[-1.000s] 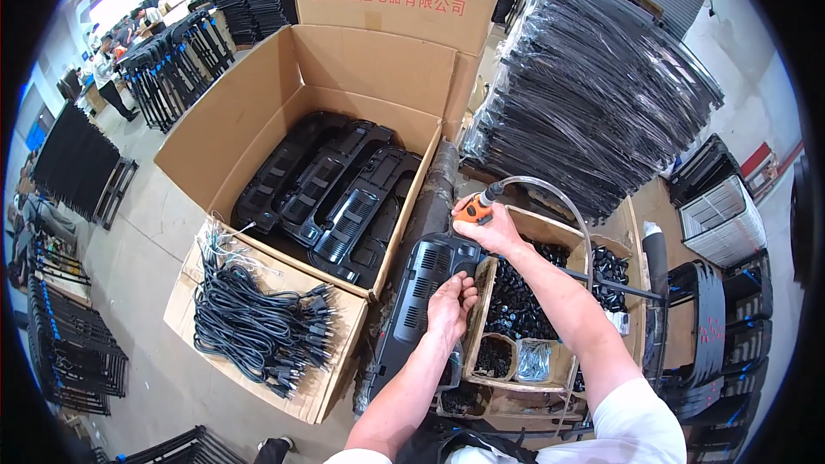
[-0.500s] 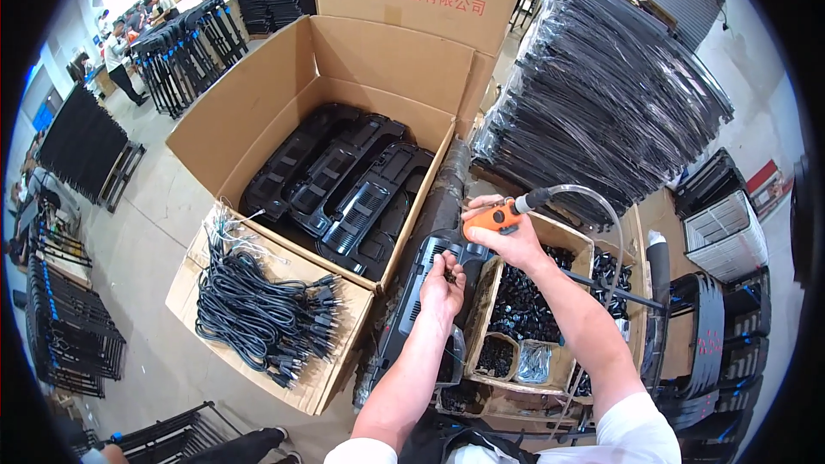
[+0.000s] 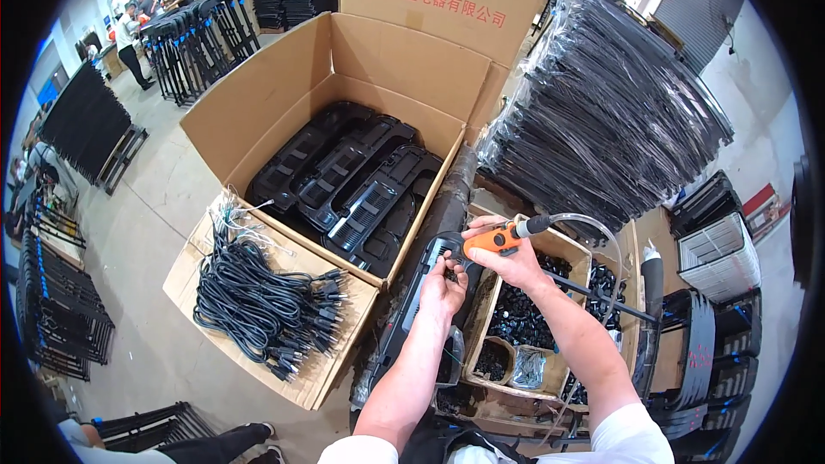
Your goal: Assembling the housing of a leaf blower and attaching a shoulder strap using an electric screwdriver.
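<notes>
In the head view, the right hand [image 3: 518, 266] is near the centre of the frame, a little right of it, closed around an orange handheld power driver [image 3: 494, 243]. The driver lies nearly level across the palm; a clear hose [image 3: 593, 222] leaves its right end and curves down toward the lower right. Its working tip cannot be made out.

The left hand [image 3: 439, 295] is just below and left of the driver, palm turned up and fingers curled toward the thumb. Whether small parts are pinched between those fingertips cannot be told.

Beneath both hands lies a black vented plastic housing [image 3: 404, 314], running from the centre of the frame down toward the lower left of centre. Its upper end sits just beside the driver's nose, and the left hand and forearm cover much of its right side; contact between fingers and housing is unclear.

Right of the housing, a divided parts tray [image 3: 516, 390] holds small black parts [image 3: 520, 314] and, in a lower compartment, shiny silvery pieces [image 3: 528, 369]. At upper centre, an open carton [image 3: 404, 47] contains more black housings [image 3: 361, 210]. Left of centre, a bundle of black cables [image 3: 258, 305] rests on cardboard [image 3: 314, 387].
</notes>
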The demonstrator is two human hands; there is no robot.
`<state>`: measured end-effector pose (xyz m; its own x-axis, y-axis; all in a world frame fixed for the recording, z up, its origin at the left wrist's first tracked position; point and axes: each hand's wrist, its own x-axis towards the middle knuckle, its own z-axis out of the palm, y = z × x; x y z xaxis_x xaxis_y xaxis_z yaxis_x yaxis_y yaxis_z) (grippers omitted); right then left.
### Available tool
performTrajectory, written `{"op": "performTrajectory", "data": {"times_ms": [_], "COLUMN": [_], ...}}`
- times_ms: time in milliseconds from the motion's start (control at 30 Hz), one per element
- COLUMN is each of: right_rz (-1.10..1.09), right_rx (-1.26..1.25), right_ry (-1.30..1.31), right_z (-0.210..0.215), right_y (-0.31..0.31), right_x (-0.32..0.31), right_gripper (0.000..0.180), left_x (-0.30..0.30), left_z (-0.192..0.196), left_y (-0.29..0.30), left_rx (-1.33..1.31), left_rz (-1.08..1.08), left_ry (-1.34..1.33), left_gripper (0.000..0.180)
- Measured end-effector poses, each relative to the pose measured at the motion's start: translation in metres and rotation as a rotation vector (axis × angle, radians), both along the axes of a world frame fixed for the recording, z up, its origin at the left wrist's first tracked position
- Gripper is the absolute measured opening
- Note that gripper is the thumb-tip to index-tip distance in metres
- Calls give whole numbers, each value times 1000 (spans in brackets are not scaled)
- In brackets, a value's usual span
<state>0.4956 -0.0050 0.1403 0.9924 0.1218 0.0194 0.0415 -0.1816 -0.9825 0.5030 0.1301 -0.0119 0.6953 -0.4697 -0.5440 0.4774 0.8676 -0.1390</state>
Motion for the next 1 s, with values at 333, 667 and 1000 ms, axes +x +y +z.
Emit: {"op": "performTrajectory", "data": {"times_ms": [333, 667, 1000], "right_rz": [-60, -30, 17], "right_rx": [0, -137, -213], "right_ry": [-63, -38, -86], "right_z": [-25, -44, -45], "right_y": [20, 41, 45], "right_x": [20, 41, 46], "right_gripper": [51, 44, 28], "left_x": [-19, -97, -191], "left_z": [10, 5, 2], "left_y": [0, 20, 24], "left_rx": [108, -14, 49], "left_rz": [-28, -122, -535], "left_ry": [-105, 14, -130], "left_gripper": [32, 22, 25]}}
